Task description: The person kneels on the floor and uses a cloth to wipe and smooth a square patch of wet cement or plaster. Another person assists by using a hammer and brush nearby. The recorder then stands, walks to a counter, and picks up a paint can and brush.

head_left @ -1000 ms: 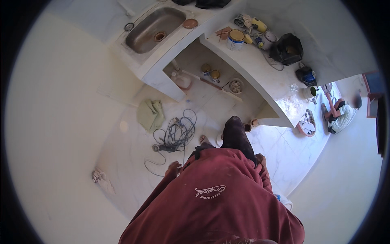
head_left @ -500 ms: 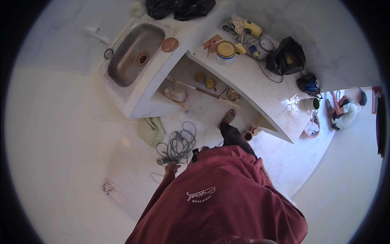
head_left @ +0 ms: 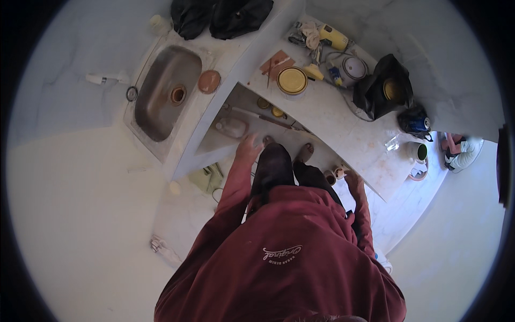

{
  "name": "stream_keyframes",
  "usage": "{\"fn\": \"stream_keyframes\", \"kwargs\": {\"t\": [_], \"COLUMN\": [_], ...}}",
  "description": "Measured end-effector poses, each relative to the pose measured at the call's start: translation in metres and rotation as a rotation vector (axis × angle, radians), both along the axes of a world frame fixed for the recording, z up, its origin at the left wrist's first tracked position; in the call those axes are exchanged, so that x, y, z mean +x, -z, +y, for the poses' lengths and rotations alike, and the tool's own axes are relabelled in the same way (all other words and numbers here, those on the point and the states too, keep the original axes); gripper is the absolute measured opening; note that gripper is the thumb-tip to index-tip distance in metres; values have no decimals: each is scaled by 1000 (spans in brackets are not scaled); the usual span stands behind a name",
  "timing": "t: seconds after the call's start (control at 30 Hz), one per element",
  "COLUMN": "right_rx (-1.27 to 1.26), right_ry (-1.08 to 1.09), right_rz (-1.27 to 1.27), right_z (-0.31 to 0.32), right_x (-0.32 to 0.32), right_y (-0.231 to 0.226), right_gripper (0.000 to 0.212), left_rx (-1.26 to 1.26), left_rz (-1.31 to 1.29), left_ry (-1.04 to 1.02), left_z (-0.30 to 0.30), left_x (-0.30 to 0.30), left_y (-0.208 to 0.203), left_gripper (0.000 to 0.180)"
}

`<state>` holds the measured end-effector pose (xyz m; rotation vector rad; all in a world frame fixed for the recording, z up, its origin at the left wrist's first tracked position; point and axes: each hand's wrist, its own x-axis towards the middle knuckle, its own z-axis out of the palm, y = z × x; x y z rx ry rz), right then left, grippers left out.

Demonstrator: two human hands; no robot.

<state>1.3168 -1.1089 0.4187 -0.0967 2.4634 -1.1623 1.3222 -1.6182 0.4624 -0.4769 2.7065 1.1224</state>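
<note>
left hand (head_left: pixel 248 147) open, fingers spread, empty, above clear plastic jug (head_left: pixel 230 127) under marble counter (head_left: pixel 343 134); right hand (head_left: pixel 354 180) grip unclear at slab edge.

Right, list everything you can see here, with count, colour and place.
sink: one, steel, counter at left
round lid: one, brown, beside the sink
tin: one, yellow lid, on the counter
power tool: one, yellow, counter at the back
black bags: two, behind the sink
jug: one, clear, shelf under the counter
cup: one, white, counter end
left hand: empty, near the jug
right hand: by the counter edge
</note>
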Motion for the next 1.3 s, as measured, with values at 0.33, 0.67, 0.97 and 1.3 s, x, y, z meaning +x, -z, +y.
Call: {"fn": "stream_keyframes", "kwargs": {"t": [0.33, 0.67, 0.97, 1.3], "right_rx": [285, 141, -117, -1345], "right_ry": [233, 280, 357, 220], "right_rz": [-456, -484, -250, -95], "right_z": [14, -48, -80, -168], "right_x": [111, 172, 61, -208], "right_y": [-4, 27, 18, -251], "right_gripper": [34, 30, 33, 88], "left_rx": [-282, -400, -140, 90], "left_rz": [135, -178, -3, 64], "left_ry": [196, 462, 521, 842], "left_z": [71, 77, 60, 116], "left_x": [-239, -282, -316, -333], "left_y": [-58, -67, -192, -439], "left_gripper": [118, 118, 106, 93]}}
